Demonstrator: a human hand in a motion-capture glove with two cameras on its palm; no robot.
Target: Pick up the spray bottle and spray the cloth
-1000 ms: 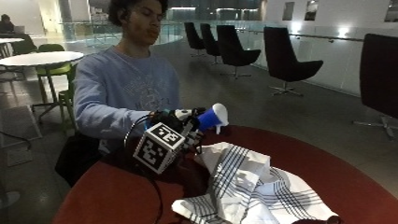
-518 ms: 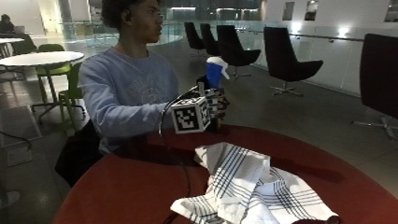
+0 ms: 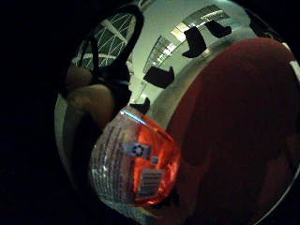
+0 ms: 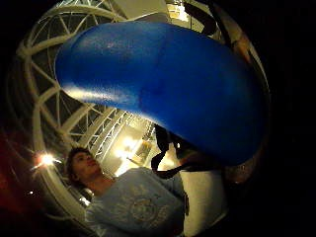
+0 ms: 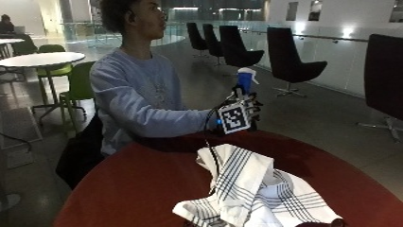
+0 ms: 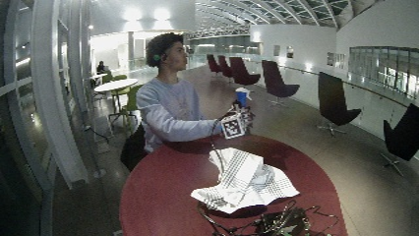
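Gloved right hand (image 5: 242, 112) wrapped around the spray bottle (image 5: 245, 82), held upright above the far edge of the round red table (image 5: 144, 184) — well apart from the striped cloth (image 5: 258, 194), which lies crumpled nearer the camera. The pickup appears complete; spraying is not yet begun. For a good spray, the nozzle should be turned and tilted down toward the cloth, the bottle brought nearer, and a finger set on the trigger. Hard to make out: which way the nozzle faces, the trigger, and the finger positions — the glove covers the bottle's neck. The bare hand is not visible.
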